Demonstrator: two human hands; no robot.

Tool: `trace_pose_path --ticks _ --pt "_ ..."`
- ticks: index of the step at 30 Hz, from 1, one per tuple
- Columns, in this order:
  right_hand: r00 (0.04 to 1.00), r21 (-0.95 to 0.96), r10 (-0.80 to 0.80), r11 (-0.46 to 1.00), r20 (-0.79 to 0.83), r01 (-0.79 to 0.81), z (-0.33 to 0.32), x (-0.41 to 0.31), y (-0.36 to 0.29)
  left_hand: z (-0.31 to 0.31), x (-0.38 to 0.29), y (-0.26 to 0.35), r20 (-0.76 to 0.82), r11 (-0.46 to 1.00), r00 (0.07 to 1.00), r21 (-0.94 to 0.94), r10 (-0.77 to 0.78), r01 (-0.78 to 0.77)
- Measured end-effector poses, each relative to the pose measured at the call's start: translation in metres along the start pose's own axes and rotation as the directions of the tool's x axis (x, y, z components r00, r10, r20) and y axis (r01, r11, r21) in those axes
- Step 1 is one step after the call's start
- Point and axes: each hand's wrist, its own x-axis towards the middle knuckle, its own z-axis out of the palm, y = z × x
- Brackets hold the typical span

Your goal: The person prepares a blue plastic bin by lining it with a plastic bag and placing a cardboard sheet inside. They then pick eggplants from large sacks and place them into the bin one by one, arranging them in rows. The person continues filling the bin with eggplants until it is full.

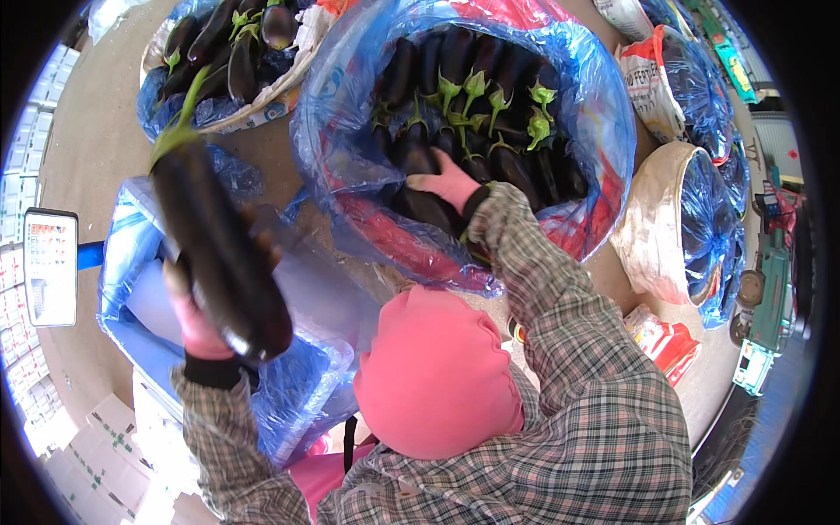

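Observation:
My left hand point(203, 315), in a pink glove with bare fingertips, is closed around a large dark eggplant point(216, 243) whose green stem points up. Beneath it stands a blue-lined box point(147, 328) with pale sheeting inside. My right hand point(447, 180), gloved alike, reaches into a big round sack lined with blue film point(341, 131). Its fingers rest on an eggplant point(417, 154) among rows of others, many with green caps and stems showing. Whether the right hand grips that eggplant or only touches it, I cannot tell.
Another lined sack point(262, 115) of eggplants stands at the upper left. Several tied sacks point(656, 216) line the right side, near a red and white bag point(663, 344). A lit screen point(51, 266) on a blue arm is at the left, with stacked white cartons point(98, 453) below.

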Motion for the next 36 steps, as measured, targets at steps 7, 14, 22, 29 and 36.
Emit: trace_pose_path --ticks 7,14,22,29,36 --pt "0.853 0.474 -0.393 0.857 0.345 0.203 -0.075 -0.067 -0.08 -0.029 -0.087 -0.005 -0.022 0.958 0.998 -0.279 0.061 -0.064" --pt "0.805 0.103 -0.445 0.891 0.393 0.443 -0.014 -0.097 -0.139 -0.004 -0.078 -0.029 0.123 0.898 0.983 -0.434 0.137 -0.07" --pt "0.704 0.648 -0.578 0.729 0.412 0.219 0.068 -0.101 -0.176 0.016 0.026 -0.022 0.006 0.907 0.971 -0.359 0.239 -0.221" --pt "0.818 0.66 -0.45 0.742 0.359 0.118 0.099 -0.067 -0.149 -0.007 0.005 -0.022 0.182 0.883 0.946 -0.438 0.27 -0.167" --pt "0.777 0.722 -0.5 0.687 0.383 0.087 0.081 -0.039 -0.153 -0.043 -0.112 0.02 0.028 0.905 0.964 -0.353 0.263 -0.236"
